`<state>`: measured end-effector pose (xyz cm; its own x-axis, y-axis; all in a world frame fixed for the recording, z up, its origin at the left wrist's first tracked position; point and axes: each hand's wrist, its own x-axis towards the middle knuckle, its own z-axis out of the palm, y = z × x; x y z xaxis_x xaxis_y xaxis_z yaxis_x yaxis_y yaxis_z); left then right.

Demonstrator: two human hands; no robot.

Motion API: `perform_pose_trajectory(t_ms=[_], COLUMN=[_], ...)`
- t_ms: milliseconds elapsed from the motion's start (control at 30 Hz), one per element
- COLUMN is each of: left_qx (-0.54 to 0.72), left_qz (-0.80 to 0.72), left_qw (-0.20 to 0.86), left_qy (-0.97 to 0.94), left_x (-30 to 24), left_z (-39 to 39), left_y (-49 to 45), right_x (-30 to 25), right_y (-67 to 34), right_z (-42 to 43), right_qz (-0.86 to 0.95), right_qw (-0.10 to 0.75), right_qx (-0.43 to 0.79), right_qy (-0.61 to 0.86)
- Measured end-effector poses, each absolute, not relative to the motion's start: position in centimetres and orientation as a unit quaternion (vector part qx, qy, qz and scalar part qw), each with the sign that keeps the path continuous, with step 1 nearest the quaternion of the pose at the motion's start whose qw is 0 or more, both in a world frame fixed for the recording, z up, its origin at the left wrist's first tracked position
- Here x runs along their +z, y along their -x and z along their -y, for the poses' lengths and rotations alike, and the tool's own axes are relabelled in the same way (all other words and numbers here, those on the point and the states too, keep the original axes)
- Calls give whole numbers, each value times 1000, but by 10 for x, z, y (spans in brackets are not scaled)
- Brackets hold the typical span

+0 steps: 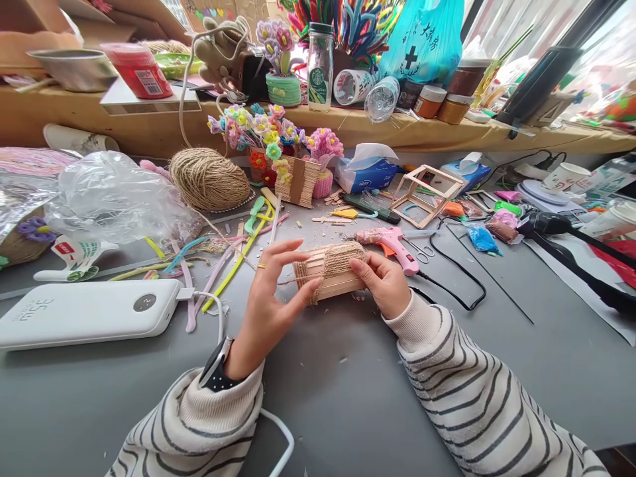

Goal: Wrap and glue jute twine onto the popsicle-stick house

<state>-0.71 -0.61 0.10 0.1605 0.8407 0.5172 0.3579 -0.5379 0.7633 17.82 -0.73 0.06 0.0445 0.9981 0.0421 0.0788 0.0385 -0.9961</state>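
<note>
A small cylinder of wooden sticks wrapped in jute twine (332, 270) lies sideways just above the grey table (348, 397). My left hand (271, 308) grips its left end, thumb pinching the twine and fingers spread over the top. My right hand (380, 281) is closed on its right end. A strand of twine runs from the cylinder back to the big ball of jute twine (209, 179). A pink hot glue gun (390, 242) lies right behind the cylinder, with small scissors (422, 252) beside it.
A white power bank (89, 313) with its cable lies at left. Pipe cleaners (233, 255), a clear plastic bag (114, 195), pipe-cleaner flowers (268, 139), a tissue pack (368, 172), a stick frame (427, 192) and clay packets (481, 235) crowd the back. Shelf clutter sits above.
</note>
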Motion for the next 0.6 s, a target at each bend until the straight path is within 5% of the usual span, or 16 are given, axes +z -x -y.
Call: perform_pose_trajectory(t_ms=[600], left_qx=[502], left_qz=[-412], left_qw=[174], left_qy=[-740], left_x=[4], left_z=[10], left_y=[5], right_x=[4], right_y=[-178], right_z=[7], right_qz=[515], right_qw=[513], right_qx=[476], right_qy=[495])
